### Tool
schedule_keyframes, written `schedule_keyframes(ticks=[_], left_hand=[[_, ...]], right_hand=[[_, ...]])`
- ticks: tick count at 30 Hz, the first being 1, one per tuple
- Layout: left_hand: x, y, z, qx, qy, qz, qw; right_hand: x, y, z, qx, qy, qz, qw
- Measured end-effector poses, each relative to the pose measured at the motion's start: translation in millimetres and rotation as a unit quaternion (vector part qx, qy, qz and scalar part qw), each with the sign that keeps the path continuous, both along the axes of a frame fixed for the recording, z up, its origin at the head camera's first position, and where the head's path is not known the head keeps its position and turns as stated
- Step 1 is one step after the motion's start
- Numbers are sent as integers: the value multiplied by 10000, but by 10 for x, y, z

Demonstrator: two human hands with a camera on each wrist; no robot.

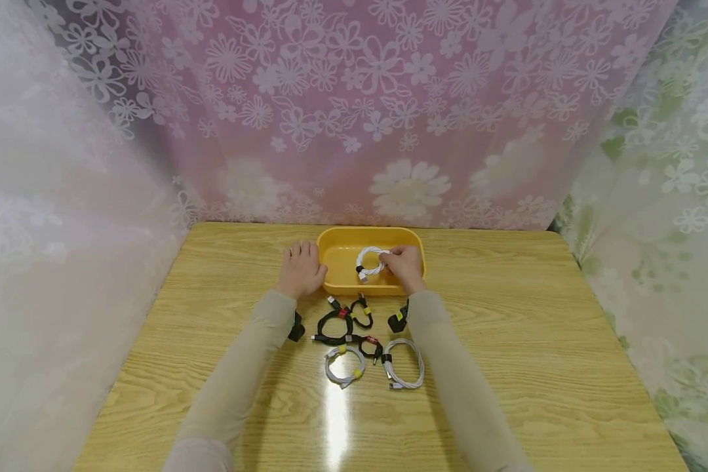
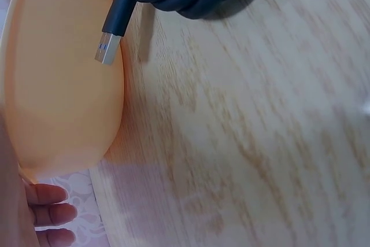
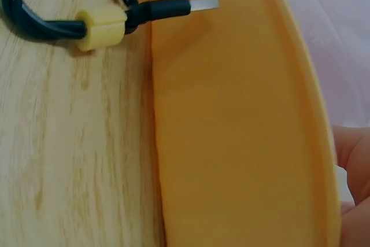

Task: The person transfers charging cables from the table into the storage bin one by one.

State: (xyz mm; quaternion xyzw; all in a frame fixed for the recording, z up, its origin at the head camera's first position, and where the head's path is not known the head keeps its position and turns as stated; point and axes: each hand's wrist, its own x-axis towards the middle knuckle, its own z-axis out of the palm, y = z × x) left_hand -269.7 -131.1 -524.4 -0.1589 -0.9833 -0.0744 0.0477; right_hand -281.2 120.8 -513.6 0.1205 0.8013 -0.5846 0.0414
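Observation:
In the head view my right hand [image 1: 406, 265] pinches a coiled white USB cable [image 1: 366, 252] by its right side, over the inside of a yellow bin [image 1: 370, 290]. A black tie binds the coil, and its plug points down toward the front. My left hand [image 1: 302, 270] lies at the bin's left end, thumb against the rim and fingers pointing to the back. In the left wrist view its fingertips [image 2: 55, 214] show past the bin's end. The right wrist view shows the bin's front wall [image 3: 243, 114] and part of my right fingers [image 3: 354, 160].
In front of the bin lie several coiled cables: a black one with a red tie [image 1: 334, 328], a small black one with yellow ties [image 1: 362, 313], another small black one [image 1: 370, 347], a grey-white one [image 1: 345, 367] and a white one [image 1: 404, 364]. Floral curtains [image 1: 354, 131] surround the wooden table [image 1: 507, 328].

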Motion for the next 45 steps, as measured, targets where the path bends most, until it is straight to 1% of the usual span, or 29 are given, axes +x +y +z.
schedule_keyframes(ticks=[6,12,16,21,29,38,42,45], left_hand=[[-9,31,16,-49,-240,81,9997],[-19,46,22,54,-272,163,9995],[-23,54,23,145,-268,235,9993],[-44,53,-4,134,-276,285,9991],[-42,60,-23,48,-345,344,9988],[-43,69,-10,120,-284,320,9990],[-42,66,-22,87,-265,349,9990],[-39,65,-22,84,-277,371,9989]], right_hand=[[-45,10,-41,86,-153,-24,9998],[-69,-4,-60,208,-167,133,9996],[-78,-16,-58,110,-229,248,9994],[-99,-16,-56,-83,-458,370,9982],[-124,-9,-53,-59,-810,500,9954],[-129,-26,-33,190,-870,481,9949],[-129,-34,-55,296,-820,483,9950],[-130,-37,-75,253,-779,489,9954]])
